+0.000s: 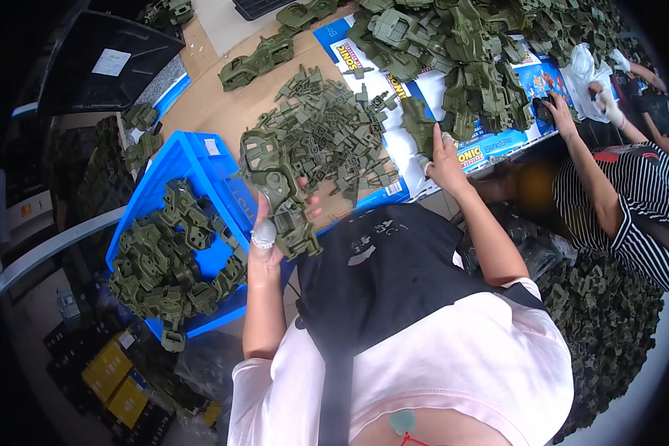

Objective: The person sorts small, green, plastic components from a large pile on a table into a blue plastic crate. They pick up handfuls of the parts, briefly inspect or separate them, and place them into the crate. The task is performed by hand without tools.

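Note:
My left hand (269,236) holds a green plastic toy-vehicle body (277,189) upright above the table's near edge, with a taped fingertip on it. My right hand (444,162) reaches out to the table and touches another green body part (418,125) lying at the edge of a big heap of such bodies (461,52). Between the two hands lies a pile of small flat green plastic parts (327,137) on the brown tabletop (201,104).
A blue crate (193,160) at my left holds several assembled green pieces. A black bin (104,63) stands farther left. Another person in a striped top (639,193) works at the right, one hand (561,111) on the table. More green parts fill a bag (602,312) lower right.

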Demonstrator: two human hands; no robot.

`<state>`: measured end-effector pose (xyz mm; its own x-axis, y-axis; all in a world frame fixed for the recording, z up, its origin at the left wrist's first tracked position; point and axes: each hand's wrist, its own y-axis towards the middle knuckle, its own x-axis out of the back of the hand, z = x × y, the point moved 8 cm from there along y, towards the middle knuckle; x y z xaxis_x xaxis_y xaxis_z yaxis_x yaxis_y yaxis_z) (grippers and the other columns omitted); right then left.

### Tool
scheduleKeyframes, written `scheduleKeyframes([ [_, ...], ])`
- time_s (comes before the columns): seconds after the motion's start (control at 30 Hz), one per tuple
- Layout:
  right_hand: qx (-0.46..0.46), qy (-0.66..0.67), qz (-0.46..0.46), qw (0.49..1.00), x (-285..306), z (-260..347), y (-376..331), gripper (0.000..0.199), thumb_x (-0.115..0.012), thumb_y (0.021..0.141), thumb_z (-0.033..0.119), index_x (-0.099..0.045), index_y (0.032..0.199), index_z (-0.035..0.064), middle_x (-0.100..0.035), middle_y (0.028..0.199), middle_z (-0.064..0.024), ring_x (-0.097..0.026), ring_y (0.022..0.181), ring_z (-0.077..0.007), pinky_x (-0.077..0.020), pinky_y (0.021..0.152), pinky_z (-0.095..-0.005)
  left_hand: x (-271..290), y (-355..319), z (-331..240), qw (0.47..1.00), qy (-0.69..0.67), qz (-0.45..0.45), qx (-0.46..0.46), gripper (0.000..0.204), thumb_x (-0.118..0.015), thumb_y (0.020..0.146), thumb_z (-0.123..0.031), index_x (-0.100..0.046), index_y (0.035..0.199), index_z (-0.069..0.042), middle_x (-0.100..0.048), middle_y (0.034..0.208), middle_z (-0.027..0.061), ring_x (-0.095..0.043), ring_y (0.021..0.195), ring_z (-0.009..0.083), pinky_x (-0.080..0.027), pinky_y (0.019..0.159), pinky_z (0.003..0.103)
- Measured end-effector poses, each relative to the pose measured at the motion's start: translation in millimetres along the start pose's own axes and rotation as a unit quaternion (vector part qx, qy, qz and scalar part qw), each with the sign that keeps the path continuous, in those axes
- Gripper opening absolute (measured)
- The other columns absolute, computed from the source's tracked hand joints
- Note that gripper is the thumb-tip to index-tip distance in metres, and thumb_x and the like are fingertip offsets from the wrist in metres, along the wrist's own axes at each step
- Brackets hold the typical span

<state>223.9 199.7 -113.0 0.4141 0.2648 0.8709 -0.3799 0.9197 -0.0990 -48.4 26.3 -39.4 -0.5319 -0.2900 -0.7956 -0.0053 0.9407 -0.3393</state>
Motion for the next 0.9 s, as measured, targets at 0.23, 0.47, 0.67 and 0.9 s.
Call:
scheduleKeyframes([
  [0.23, 0.27, -0.074, 0.079, 0.957, -41.4, 82.5, -45.3, 0.03, -0.052, 0.072, 0.008, -0.052, 0.102, 0.0098, -0.047, 0.098, -0.0146, -0.049, 0.095, -0.0301, -0.0443, 0.08, -0.0383, -14.1, 5.0, -0.5, 0.998, -0.052, -0.022, -0.019, 0.062, -0.042, 0.09, -0.047, -0.034, 0.13, 0.0, -0.044, 0.125, 0.0199, -0.059, 0.093, 0.0325, -0.046, 0.086, 0.053],
  [0.47, 0.176, 0.039, 0.157, 0.971, -47.2, 59.1, -21.9, 0.024, -0.054, 0.074, 0.009, -0.051, 0.098, 0.0087, -0.058, 0.086, -0.0158, -0.058, 0.081, -0.0351, -0.0464, 0.069, -0.043, 10.6, 17.5, 2.4, 0.986, 0.135, -0.094, -0.027, 0.066, -0.064, 0.076, -0.046, -0.044, 0.119, 0.0, -0.061, 0.098, 0.0186, -0.062, 0.09, 0.0292, -0.051, 0.082, 0.042],
  [0.67, 0.106, 0.272, 0.117, 0.949, 64.3, 126.4, -16.9, 0.023, -0.062, 0.076, 0.004, -0.054, 0.097, 0.0078, -0.061, 0.084, -0.0114, -0.061, 0.073, -0.0299, -0.0463, 0.064, -0.0362, -9.1, 26.5, 18.3, 0.99, 0.099, -0.053, 0.083, 0.06, -0.053, 0.087, -0.025, -0.025, 0.138, -0.015, -0.053, 0.117, 0.0168, -0.06, 0.094, 0.0331, -0.052, 0.079, 0.045],
  [0.9, 0.276, 0.084, 0.105, 0.952, 75.2, 181.0, -22.1, 0.043, -0.056, 0.061, -0.006, -0.06, 0.102, 0.0092, -0.057, 0.081, -0.0136, -0.058, 0.072, -0.0332, -0.0471, 0.062, -0.0415, -44.8, 31.1, 18.7, 0.957, 0.266, 0.036, 0.112, 0.062, -0.061, 0.081, -0.011, -0.031, 0.134, -0.007, -0.053, 0.116, 0.0109, -0.057, 0.097, 0.0193, -0.049, 0.08, 0.031],
])
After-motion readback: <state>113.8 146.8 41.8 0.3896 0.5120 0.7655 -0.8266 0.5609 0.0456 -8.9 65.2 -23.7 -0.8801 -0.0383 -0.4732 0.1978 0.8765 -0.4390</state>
